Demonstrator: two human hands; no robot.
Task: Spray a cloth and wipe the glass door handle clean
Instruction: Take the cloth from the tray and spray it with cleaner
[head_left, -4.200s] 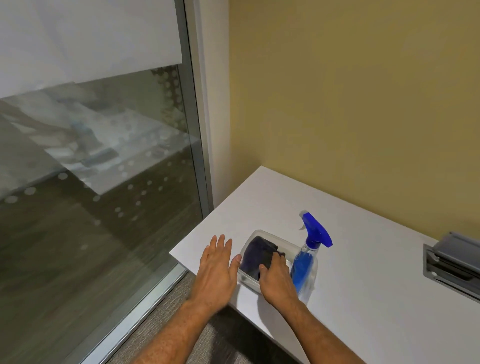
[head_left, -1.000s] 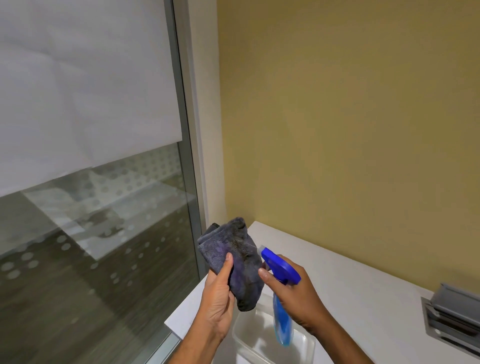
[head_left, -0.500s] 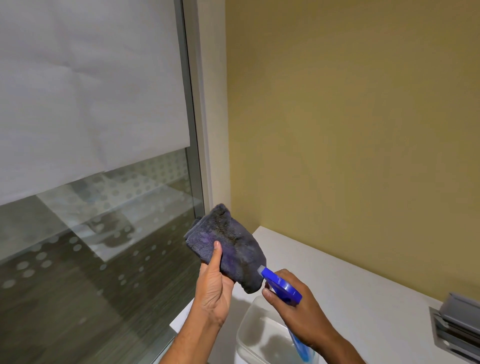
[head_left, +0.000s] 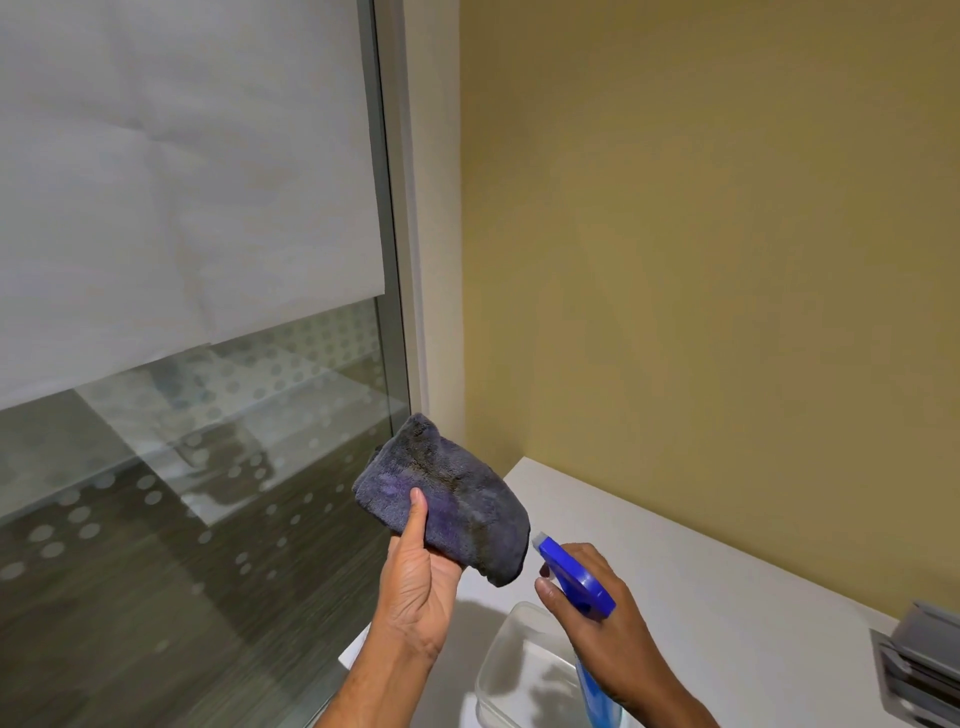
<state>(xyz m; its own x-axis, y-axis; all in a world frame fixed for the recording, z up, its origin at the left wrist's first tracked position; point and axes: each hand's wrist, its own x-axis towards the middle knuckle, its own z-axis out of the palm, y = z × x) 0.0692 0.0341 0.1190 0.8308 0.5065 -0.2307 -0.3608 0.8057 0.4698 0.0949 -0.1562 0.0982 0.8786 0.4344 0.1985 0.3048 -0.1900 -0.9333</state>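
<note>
My left hand (head_left: 415, 587) holds a folded dark grey-purple cloth (head_left: 447, 499) up in front of the glass, thumb pressed on its face. My right hand (head_left: 602, 618) grips a spray bottle (head_left: 574, 574) with a blue trigger head and blue liquid. Its pale nozzle points at the cloth's lower right edge, almost touching it. The bottle's lower body runs out of view at the bottom. No door handle is in view.
A glass panel (head_left: 182, 467) with a frosted upper band and dot pattern fills the left, bounded by a metal frame (head_left: 384, 260). A clear plastic tray (head_left: 514, 670) sits on the white table (head_left: 701, 597) under my hands. A grey cable box (head_left: 919, 665) is at the right; a yellow wall is behind.
Both hands lifted the cloth and the bottle out of the tray. Over the last second the cloth rose slightly and tilted, and the nozzle stayed close to its edge.
</note>
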